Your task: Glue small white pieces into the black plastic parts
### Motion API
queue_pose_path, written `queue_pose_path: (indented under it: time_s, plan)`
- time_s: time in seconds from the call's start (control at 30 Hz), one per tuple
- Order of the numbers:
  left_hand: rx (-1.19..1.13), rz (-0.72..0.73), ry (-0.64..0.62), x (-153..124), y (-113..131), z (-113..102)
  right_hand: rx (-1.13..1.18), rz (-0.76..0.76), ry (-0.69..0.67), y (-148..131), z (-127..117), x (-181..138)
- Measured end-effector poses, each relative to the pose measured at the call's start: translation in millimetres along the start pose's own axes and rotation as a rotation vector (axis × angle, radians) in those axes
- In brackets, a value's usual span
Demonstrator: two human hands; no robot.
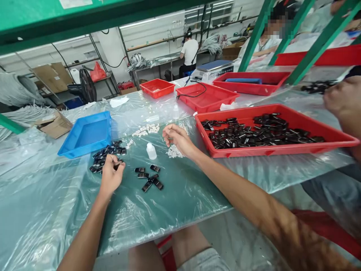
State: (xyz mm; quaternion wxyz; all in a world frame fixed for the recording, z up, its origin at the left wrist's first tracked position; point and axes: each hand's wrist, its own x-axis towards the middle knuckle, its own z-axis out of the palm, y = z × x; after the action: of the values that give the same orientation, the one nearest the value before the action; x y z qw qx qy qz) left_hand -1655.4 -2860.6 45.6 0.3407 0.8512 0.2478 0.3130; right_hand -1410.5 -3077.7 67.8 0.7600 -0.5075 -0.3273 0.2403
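My left hand (112, 175) is closed in a pinch around a small black part (119, 164). It is at the edge of a pile of similar glossy black parts (98, 160). Several more loose black parts (143, 175) lie on the plastic-covered table between my hands. My right hand (177, 138) is raised over small white pieces (174, 152), fingers bent and drawn together; anything between the fingertips is too small to make out. A small white plastic bottle (151, 151) stands upright between the hands. Behind it is a scatter of larger white pieces (146, 130).
A blue tray (67, 151) sits at the left behind the black pile. A large red tray (254, 152) of black parts stands right of my right forearm. More red trays (157, 94) line the back. Another person's hand (345, 96) is at the right; green frame bars (321, 43) cross above.
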Motion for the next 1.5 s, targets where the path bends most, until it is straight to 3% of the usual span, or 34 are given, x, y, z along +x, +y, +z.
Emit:
queue_pose_path:
  time_s: [0.33,0.53,0.7,0.9,1.03,1.2,1.33,1.5]
  plan:
    - [0.154,-0.088,0.04,14,-8,-14,-0.233,0.09,0.091,-13,5,-6]
    - [0.207,-0.05,0.081,19,-9,-25,-0.431,0.059,0.112,-9,-1,1]
    - [0.176,0.048,-0.087,10,3,-19,-0.669,0.029,-0.019,-2,-3,0]
    - [0.197,0.224,-0.374,1,-1,5,-0.911,0.037,-0.404,-5,7,-15]
    - [0.291,0.33,-0.543,-3,-10,14,-1.043,0.019,-0.366,13,19,-24]
    - [0.289,0.335,-0.519,-6,-11,18,-1.099,0.053,-0.251,41,27,-28]
    - [0.249,0.286,-0.466,-3,-7,19,-1.097,0.043,-0.258,46,38,-7]
    - [0.226,0.291,-0.45,-2,-6,16,-1.127,0.083,-0.3,51,68,54]
